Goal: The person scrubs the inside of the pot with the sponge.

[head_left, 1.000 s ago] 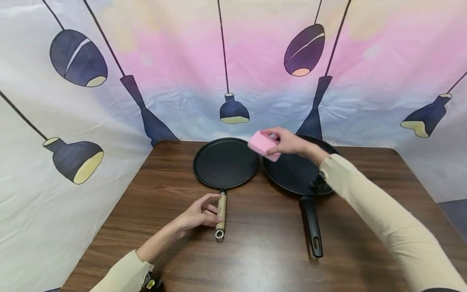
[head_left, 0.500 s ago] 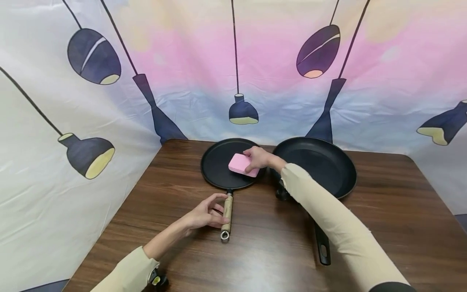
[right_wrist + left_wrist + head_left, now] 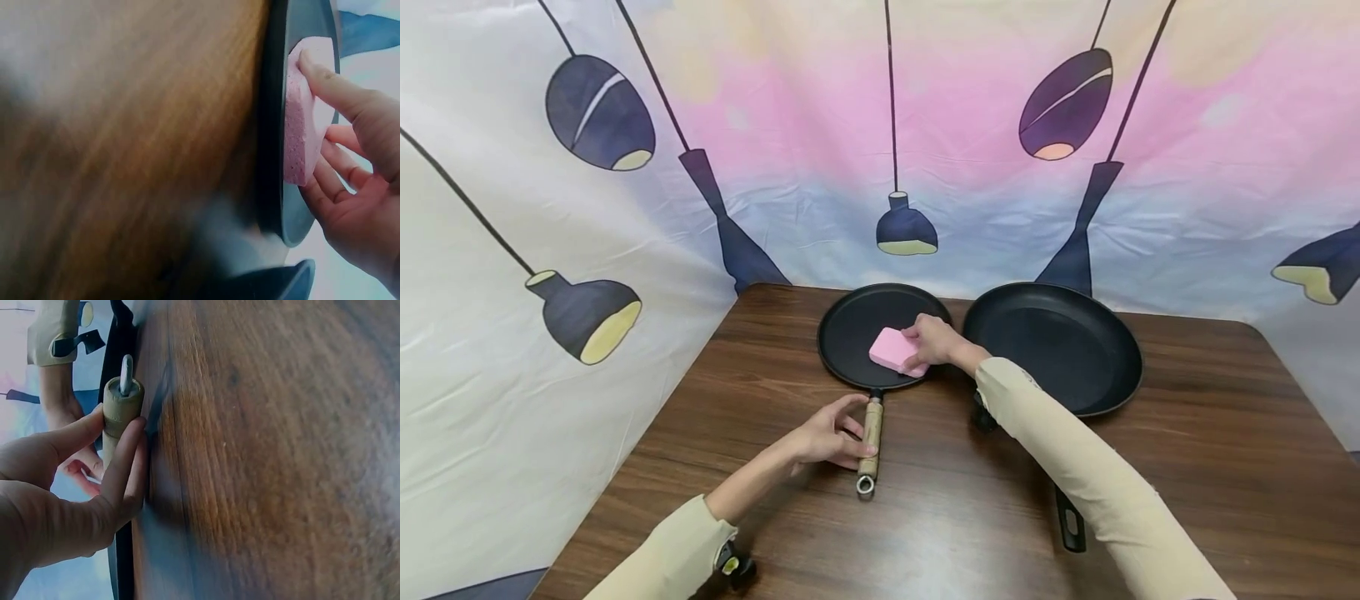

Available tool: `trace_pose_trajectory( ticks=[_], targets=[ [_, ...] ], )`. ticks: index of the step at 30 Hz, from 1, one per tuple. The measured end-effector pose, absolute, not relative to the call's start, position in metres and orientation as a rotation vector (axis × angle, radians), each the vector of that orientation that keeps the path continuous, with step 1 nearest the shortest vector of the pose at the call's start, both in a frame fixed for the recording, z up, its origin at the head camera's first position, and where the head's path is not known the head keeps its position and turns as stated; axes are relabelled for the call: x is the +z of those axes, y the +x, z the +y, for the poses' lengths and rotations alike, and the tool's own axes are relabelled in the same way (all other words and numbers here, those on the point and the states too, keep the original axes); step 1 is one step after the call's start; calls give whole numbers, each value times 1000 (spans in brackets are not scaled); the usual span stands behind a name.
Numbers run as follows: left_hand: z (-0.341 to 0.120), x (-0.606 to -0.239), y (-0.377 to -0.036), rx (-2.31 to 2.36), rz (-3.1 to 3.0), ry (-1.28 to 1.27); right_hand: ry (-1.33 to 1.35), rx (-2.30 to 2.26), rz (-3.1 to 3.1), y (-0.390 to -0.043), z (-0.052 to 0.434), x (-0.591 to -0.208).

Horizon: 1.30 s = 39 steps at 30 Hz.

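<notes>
A flat black pan (image 3: 857,333) with a wooden handle (image 3: 872,437) lies toward the back of the table. My left hand (image 3: 827,435) holds that handle between thumb and fingers; the left wrist view shows the handle's end (image 3: 123,409) with its metal ring (image 3: 127,375). Over the flat pan's right front part, my right hand (image 3: 938,340) grips a pink sponge (image 3: 891,348). In the right wrist view the sponge (image 3: 300,125) sits against the pan's cooking surface, thumb on one side and fingers on the other.
Right of the flat pan stands a deeper black frying pan (image 3: 1060,350), its black handle (image 3: 1071,525) partly hidden under my right sleeve (image 3: 1075,450). Behind the brown wooden table (image 3: 955,517) hangs a cloth (image 3: 805,125) printed with lamps.
My right hand has carried the sponge from over the frying pan leftward and down onto the flat pan, then slightly toward me. The left hand stays on the wooden handle.
</notes>
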<state>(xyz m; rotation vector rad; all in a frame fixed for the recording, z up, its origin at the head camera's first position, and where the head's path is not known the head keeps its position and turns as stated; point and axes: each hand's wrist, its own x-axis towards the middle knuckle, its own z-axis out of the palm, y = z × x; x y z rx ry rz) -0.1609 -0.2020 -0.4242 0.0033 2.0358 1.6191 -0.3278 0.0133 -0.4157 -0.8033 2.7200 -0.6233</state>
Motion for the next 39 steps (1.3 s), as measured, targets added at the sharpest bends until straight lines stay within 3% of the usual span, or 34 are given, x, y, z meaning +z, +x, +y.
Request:
trace_pose_trajectory(
  ticks=[17,27,39],
  targets=[
    [-201,-427,-161,1623,2034,18,-801,-661,2883,-301,-57,-427],
    [-204,-425,-162,1633,2038,12,-1013,-455,2643,-312,-34,-406],
    [-202,-426,-161,1615,2037,11,-954,-497,2549,-337,15,-395]
  ],
)
